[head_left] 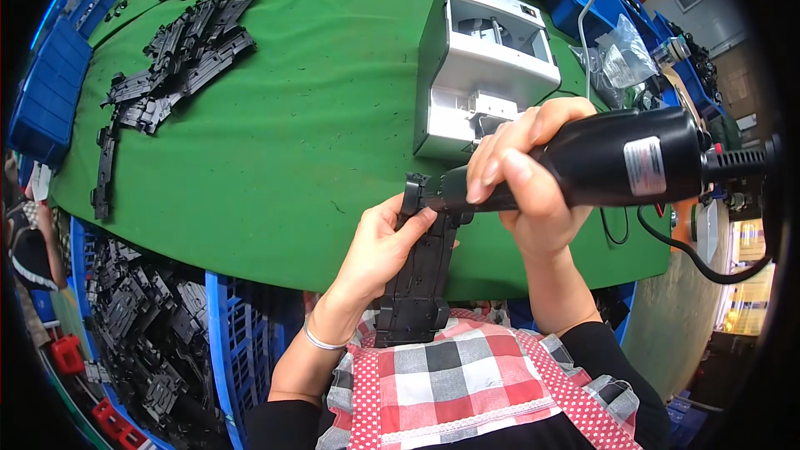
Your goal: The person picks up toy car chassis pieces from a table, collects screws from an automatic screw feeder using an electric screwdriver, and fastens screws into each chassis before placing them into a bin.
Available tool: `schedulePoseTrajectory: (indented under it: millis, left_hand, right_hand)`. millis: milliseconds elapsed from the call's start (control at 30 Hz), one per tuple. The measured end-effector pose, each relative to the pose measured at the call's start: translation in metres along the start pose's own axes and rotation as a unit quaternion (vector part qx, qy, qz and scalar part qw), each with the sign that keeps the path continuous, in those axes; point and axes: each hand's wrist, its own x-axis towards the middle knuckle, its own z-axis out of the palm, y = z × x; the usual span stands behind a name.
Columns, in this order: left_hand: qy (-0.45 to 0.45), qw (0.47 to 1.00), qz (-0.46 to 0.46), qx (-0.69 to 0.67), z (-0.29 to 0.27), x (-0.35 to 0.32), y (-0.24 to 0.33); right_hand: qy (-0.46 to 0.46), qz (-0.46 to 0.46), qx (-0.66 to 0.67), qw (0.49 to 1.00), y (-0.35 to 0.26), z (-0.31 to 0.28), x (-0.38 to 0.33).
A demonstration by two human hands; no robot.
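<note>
My left hand is closed on a long black plastic chassis, its thumb near the upper end. The chassis is tilted, with its lower end against my checked apron. In my right hand is a black electric screwdriver, held sideways with its cord end to the right. The screwdriver's nose meets the upper end of the chassis beside my left thumb. Its bit tip is hidden there. Just beyond my right hand stands a silver-white screw feeder with an opening at the top.
A green cloth covers the table. Black chassis pieces lie heaped at the far left. Below left, a blue crate holds more. Blue bins line the table's sides. A clear plastic bag lies far right; a black cable hangs at right.
</note>
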Motion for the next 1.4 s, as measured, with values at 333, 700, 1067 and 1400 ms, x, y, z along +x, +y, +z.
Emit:
schedulePoseTrajectory:
  millis: [333, 700, 1067, 1400]
  left_hand:
    - [-0.174, 0.977, -0.099, 0.074, -0.033, -0.033, 0.002]
    - [-0.016, 0.995, 0.015, 0.094, -0.036, -0.028, 0.017]
    - [0.029, 0.997, 0.037, 0.061, -0.023, -0.011, 0.017]
    - [0.019, 0.997, -0.060, 0.041, -0.038, -0.015, 0.008]
  right_hand:
    - [0.054, -0.090, 0.066, 0.992, -0.028, -0.048, 0.019]
    - [0.089, -0.031, -0.015, 0.995, -0.015, -0.044, 0.025]
    - [0.044, 0.033, 0.035, 0.998, -0.012, -0.011, -0.013]
    - [-0.036, -0.025, 0.146, 0.988, -0.017, -0.027, -0.004]
